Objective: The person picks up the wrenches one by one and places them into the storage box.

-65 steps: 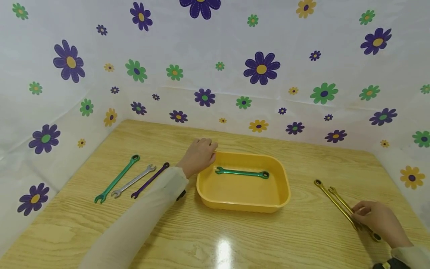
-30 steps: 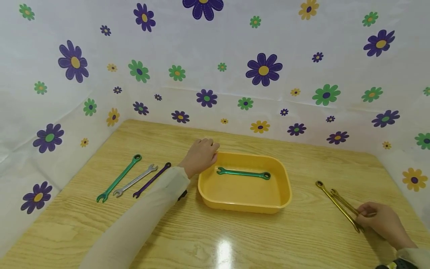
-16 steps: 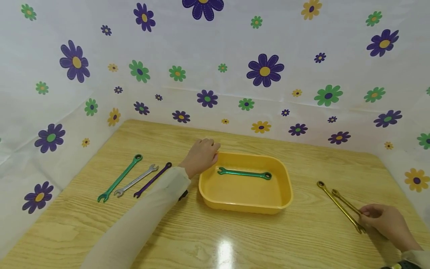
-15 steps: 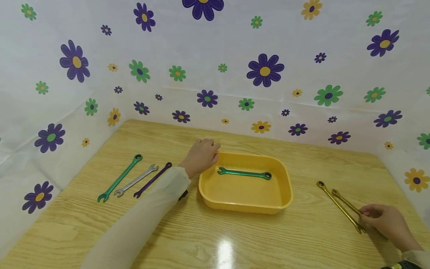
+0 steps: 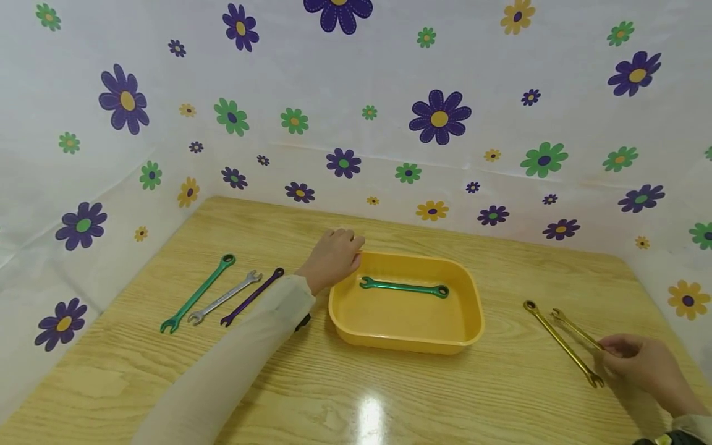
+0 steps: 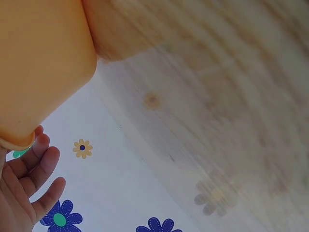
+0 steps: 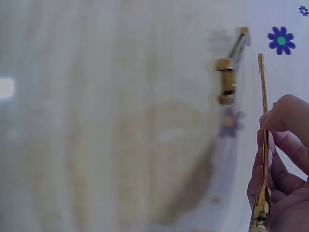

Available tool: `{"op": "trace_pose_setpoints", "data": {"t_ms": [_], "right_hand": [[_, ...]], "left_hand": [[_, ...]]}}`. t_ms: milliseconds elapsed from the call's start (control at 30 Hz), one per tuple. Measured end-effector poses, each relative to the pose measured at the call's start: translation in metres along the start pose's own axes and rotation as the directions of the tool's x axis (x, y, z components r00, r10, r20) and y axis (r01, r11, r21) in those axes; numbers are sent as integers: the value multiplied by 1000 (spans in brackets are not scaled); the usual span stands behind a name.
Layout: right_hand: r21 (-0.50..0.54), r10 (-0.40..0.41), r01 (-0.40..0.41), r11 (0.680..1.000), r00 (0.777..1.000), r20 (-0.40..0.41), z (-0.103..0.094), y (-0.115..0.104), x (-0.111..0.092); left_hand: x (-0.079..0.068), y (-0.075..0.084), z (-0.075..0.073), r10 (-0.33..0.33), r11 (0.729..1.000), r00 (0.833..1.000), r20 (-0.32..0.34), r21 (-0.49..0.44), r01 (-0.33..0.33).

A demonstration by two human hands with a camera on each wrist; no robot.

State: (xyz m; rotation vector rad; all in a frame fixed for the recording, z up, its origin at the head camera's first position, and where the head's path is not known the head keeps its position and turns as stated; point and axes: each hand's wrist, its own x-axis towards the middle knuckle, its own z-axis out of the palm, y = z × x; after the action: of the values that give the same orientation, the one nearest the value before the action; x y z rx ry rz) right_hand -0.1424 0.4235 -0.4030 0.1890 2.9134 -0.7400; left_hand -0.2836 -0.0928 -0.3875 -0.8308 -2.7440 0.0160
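My left hand (image 5: 332, 258) grips the far left corner of a yellow plastic bin (image 5: 406, 345); in the left wrist view its fingers (image 6: 36, 166) curl up by the rim (image 6: 19, 140). Inside the bin lies a green combination wrench (image 5: 403, 287). At the right, my right hand (image 5: 645, 364) pinches a gold combination wrench (image 5: 578, 329) between thumb and fingers. Its open end points away to the far left. The right wrist view shows this wrench (image 7: 263, 92) raised over the table. A second gold wrench (image 5: 562, 343) lies on the table just left of it.
Left of my left forearm, a green wrench (image 5: 199, 293), a silver wrench (image 5: 225, 298) and a purple wrench (image 5: 252, 297) lie side by side on the wood-grain table (image 5: 311, 395). Flower-printed white sheeting (image 5: 311, 74) stands behind the table and at its sides.
My right hand has shifted slightly right and lifted the gold wrench it pinches; that wrench's ring end, seen earlier below the hand, is now hidden. My left hand stays on the bin.
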Motion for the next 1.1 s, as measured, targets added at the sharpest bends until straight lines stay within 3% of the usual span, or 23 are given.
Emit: {"op": "trace_pose_setpoints", "data": {"t_ms": [233, 467, 533, 600, 900, 1100], "right_hand": [[23, -74, 77, 997, 992, -104, -6, 2, 7], [-15, -162, 163, 987, 965, -207, -5, 45, 43], [-12, -169, 170, 985, 961, -219, -7, 45, 49], [-22, -180, 180, 983, 955, -236, -10, 33, 48], [-57, -224, 217, 975, 951, -214, -36, -65, 19], [-66, -258, 250, 966, 946, -196, -44, -91, 23]], "left_hand": [[-2, 0, -2, -5, 1000, 1000, 5, -28, 6], [-4, 0, -2, -5, 1000, 1000, 10, -22, 5], [-4, 0, -1, -5, 1000, 1000, 6, -24, 6], [-4, 0, -1, -4, 1000, 1000, -1, -28, 4], [-4, -1, 2, 4, 1000, 1000, -14, -14, -4], [-4, -2, 3, 7, 1000, 1000, -19, -19, -7]]}}
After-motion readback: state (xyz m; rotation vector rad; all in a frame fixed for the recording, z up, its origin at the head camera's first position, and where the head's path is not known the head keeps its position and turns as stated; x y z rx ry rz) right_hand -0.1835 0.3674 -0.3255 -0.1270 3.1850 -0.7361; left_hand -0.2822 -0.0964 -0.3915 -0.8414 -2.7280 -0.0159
